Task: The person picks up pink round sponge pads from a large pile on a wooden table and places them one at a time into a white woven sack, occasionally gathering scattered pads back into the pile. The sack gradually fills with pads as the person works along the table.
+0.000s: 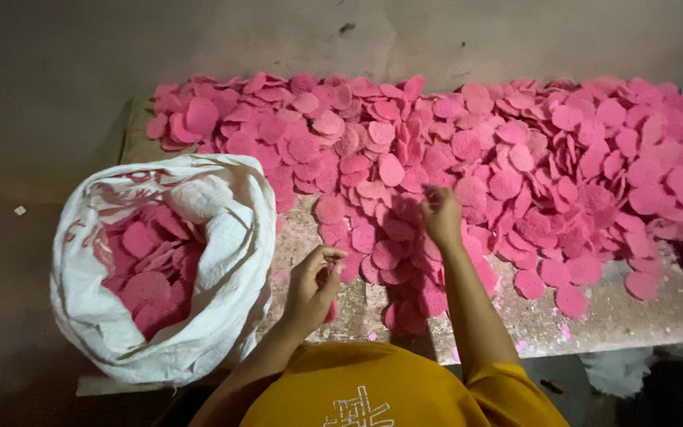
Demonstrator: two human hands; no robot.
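Grey concrete slab (594,316), dim stained wall (81,63) behind, small white scrap (20,210) on dark floor (1,316)

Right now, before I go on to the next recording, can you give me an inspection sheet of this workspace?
Surface: mat on the floor, dusted pink.
Job's things: pink discs heaped across it; white sack at left, open, partly filled with discs.
Clutter: small scraps on the floor.
Hands: left hand holds a few discs beside the sack; right hand pinches at the heap.
Cables: nothing seen.
Surroundings: bare wall; yellow shirt at the bottom edge.
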